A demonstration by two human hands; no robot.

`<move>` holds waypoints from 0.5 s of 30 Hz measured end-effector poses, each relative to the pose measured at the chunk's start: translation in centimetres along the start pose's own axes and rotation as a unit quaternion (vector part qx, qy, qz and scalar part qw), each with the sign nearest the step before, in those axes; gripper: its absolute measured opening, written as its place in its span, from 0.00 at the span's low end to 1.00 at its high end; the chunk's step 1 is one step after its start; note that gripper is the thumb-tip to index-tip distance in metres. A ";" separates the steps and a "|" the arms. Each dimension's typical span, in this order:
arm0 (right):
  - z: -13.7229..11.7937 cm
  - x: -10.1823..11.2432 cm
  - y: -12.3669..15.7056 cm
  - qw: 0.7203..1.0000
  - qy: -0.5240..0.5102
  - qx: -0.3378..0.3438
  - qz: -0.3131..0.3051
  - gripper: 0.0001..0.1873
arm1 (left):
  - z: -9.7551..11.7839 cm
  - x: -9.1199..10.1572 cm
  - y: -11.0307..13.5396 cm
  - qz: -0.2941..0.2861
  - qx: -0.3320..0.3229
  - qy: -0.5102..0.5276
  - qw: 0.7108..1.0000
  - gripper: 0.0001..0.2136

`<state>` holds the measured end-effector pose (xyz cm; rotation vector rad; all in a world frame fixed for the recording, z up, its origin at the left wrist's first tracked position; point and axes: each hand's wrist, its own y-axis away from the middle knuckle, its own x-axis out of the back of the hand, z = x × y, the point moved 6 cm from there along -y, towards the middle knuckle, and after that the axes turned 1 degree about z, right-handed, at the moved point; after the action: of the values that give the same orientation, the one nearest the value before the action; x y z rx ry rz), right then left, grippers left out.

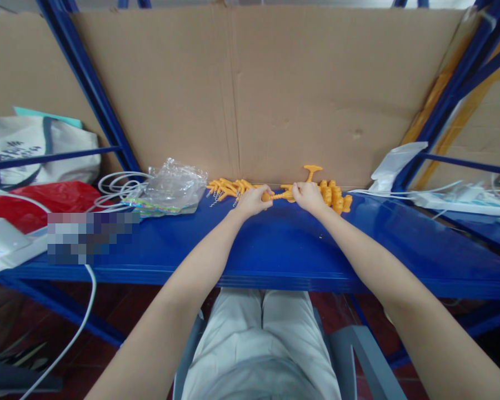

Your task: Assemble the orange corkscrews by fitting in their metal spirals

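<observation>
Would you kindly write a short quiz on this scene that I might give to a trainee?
1. Choose one: what colour is the part between the left hand and the right hand?
A) blue
B) orange
C) white

2. True or false: the clear plastic lies to the left of both hands.

3. Which hand is nearer the T-shaped piece?

Key: 1. B, orange; 2. True; 3. The right hand.

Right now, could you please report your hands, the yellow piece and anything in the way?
Left hand and right hand holding yellow piece between them. Other yellow parts on both sides. Plastic bags farther left.
</observation>
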<state>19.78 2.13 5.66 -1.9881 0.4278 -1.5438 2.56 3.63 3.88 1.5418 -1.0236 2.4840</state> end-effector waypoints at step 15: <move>0.7 -0.4 0.1 0.979 -0.188 -0.037 -0.072 0.17 | -0.4 0.2 0.1 0.023 0.008 -0.032 0.999 0.14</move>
<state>20.37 2.47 5.14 -2.3497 0.1908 -1.2038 2.13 3.77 3.86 1.6318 -1.0625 2.4923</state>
